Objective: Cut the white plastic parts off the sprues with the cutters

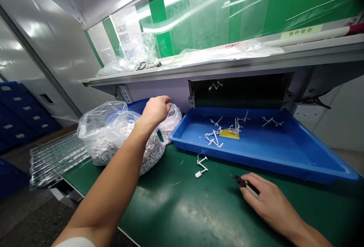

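Note:
My left hand (156,108) reaches over the bags at the back left. Its fingers are pinched together above a smaller clear bag (172,118), and anything between them is too small to make out. Nearer to me, a big clear plastic bag (98,140) bulges with small white plastic parts. Low on the right, my right hand (264,199) is closed around a slim tool with a dark, narrow tip (237,180), pointing left. A white plastic sprue (202,166) lies on the green mat between my hands.
A blue tray (270,148) holds several white sprues and a yellow piece (229,134). Above it runs a shelf (216,59) with plastic film on top. A blue basket (138,105) sits behind the bags. Clear trays (57,156) are stacked at left.

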Demonstrator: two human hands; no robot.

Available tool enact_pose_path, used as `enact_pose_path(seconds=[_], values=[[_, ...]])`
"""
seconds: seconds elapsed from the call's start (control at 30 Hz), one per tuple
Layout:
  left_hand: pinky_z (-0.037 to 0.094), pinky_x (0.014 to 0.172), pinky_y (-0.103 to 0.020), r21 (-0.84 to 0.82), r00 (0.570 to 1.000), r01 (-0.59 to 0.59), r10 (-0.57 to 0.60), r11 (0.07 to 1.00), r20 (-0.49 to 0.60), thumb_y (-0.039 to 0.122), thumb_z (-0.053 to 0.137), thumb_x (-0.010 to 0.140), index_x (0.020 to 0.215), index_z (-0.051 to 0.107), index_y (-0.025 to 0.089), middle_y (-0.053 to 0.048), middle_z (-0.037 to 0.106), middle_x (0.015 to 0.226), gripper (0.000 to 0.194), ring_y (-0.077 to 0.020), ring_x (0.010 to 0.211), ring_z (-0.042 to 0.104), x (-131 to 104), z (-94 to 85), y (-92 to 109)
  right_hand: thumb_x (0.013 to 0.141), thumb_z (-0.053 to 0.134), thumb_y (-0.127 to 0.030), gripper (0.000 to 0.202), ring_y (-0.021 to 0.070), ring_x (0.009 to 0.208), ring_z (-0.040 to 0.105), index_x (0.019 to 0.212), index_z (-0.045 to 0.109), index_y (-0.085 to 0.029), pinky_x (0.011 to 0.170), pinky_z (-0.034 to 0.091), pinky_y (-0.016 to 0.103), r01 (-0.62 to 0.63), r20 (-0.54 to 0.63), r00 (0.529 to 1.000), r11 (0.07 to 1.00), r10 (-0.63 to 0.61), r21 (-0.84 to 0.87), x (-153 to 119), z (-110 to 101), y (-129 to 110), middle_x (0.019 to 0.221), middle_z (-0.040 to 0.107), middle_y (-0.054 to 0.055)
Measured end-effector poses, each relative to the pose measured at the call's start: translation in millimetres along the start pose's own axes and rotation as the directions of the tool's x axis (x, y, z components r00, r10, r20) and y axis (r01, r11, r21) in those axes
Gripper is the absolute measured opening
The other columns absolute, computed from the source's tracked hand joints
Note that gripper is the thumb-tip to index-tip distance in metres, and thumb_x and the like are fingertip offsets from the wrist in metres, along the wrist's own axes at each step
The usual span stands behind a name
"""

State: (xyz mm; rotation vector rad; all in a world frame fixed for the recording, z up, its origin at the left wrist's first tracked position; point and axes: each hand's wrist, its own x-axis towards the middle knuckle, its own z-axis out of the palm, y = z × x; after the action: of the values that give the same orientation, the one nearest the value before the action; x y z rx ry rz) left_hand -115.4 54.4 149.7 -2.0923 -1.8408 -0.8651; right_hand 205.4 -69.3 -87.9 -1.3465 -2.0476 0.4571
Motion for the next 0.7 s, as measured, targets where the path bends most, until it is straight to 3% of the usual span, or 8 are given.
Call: enact_pose_path(seconds=[0.07, 0.17, 0.23, 0.3, 0.37, 0.53, 0.63, 0.7], values=[[0.046, 0.075, -0.03, 0.084, 0.995, 0.023, -0.031, 0.996, 0.098, 0.027, 0.061, 0.082, 0.086, 0.074, 0.017, -0.011, 0.073, 0.085, 0.017, -0.0241, 0.082, 0.065, 11, -1.0, -6, 0.091, 0.05, -0.035, 0.016, 0.0165, 0.068, 0.062, 0.089, 0.064, -0.028, 0.056, 0.048, 0.026, 0.004, -0.006, 1.0, 1.0, -0.004, 0.006, 0, -2, -2, 0.082, 0.064, 0.0], [0.045, 0.062, -0.027, -0.084, 0.968, 0.031, -0.009, 0.996, 0.25, 0.039, 0.056, 0.086, 0.082, 0.073, 0.017, -0.009, 0.071, 0.075, 0.028, -0.0202, 0.068, 0.064, -5, 6.0, -1, 0.09, 0.05, -0.034, 0.016, 0.0167, 0.069, 0.061, 0.089, 0.064, -0.026, 0.058, 0.047, 0.027, -0.001, -0.005, 1.0, 1.0, 0.001, -0.001, 0, -7, -4, 0.082, 0.064, 0.0], [0.042, 0.054, -0.025, -0.176, 0.872, 0.066, 0.029, 0.982, 0.489, 0.045, 0.06, 0.081, 0.079, 0.073, 0.017, -0.007, 0.069, 0.069, 0.031, -0.0179, 0.06, 0.062, -29, 17.4, 6, 0.089, 0.052, -0.034, 0.015, 0.0175, 0.073, 0.06, 0.091, 0.064, -0.025, 0.062, 0.046, 0.028, -0.014, -0.003, 1.0, 1.0, 0.014, -0.008, 0, -10, -5, 0.083, 0.063, 0.0], [0.038, 0.051, -0.023, -0.166, 0.715, 0.038, 0.089, 0.985, 0.693, 0.043, 0.068, 0.074, 0.075, 0.074, 0.018, -0.005, 0.067, 0.064, 0.025, -0.0165, 0.056, 0.059, -56, 35.6, 12, 0.088, 0.053, -0.033, 0.015, 0.0178, 0.075, 0.06, 0.092, 0.064, -0.025, 0.066, 0.045, 0.029, -0.03, 0.003, 1.0, 0.999, 0.03, -0.01, 0, -12, -5, 0.084, 0.063, 0.0], [0.035, 0.051, -0.023, -0.159, 0.634, -0.04, 0.148, 0.986, 0.759, 0.04, 0.071, 0.07, 0.075, 0.074, 0.021, -0.003, 0.067, 0.065, 0.02, -0.0162, 0.057, 0.057, -83, 58.7, 17, 0.087, 0.053, -0.031, 0.014, 0.0174, 0.076, 0.059, 0.091, 0.064, -0.024, 0.066, 0.044, 0.028, -0.035, 0.009, 0.999, 0.999, 0.035, -0.014, 0, -13, -4, 0.084, 0.063, 0.0], [0.033, 0.056, -0.024, -0.239, 0.68, -0.109, 0.248, 0.965, 0.69, 0.038, 0.069, 0.075, 0.078, 0.07, 0.02, -0.004, 0.067, 0.073, 0.018, -0.0182, 0.065, 0.058, -132, 107.2, 25, 0.086, 0.052, -0.028, 0.013, 0.0162, 0.072, 0.056, 0.089, 0.064, -0.023, 0.062, 0.041, 0.027, -0.007, -0.002, 1.0, 0.999, 0.007, -0.044, 0, -13, -5, 0.08, 0.061, 0.0], [0.037, 0.062, -0.025, -0.342, 0.702, -0.137, 0.335, 0.93, 0.629, 0.031, 0.061, 0.082, 0.079, 0.068, 0.019, -0.004, 0.067, 0.077, 0.014, -0.0185, 0.07, 0.059, -145, 113.3, 34, 0.086, 0.052, -0.026, 0.013, 0.0161, 0.073, 0.056, 0.089, 0.064, -0.023, 0.065, 0.041, 0.027, 0.015, -0.008, 1.0, 0.998, -0.015, -0.057, 0, -12, -9, 0.079, 0.061, 0.0], [0.04, 0.065, -0.024, -0.436, 0.734, -0.084, 0.352, 0.896, 0.581, 0.031, 0.058, 0.086, 0.088, 0.067, 0.019, -0.003, 0.068, 0.081, 0.015, -0.0177, 0.072, 0.06, -153, 111.3, 44, 0.085, 0.053, -0.024, 0.012, 0.0166, 0.077, 0.056, 0.09, 0.064, -0.023, 0.069, 0.042, 0.028, 0.016, -0.02, 1.0, 0.998, -0.018, -0.065, 1, -10, -13, 0.081, 0.061, 0.0]])
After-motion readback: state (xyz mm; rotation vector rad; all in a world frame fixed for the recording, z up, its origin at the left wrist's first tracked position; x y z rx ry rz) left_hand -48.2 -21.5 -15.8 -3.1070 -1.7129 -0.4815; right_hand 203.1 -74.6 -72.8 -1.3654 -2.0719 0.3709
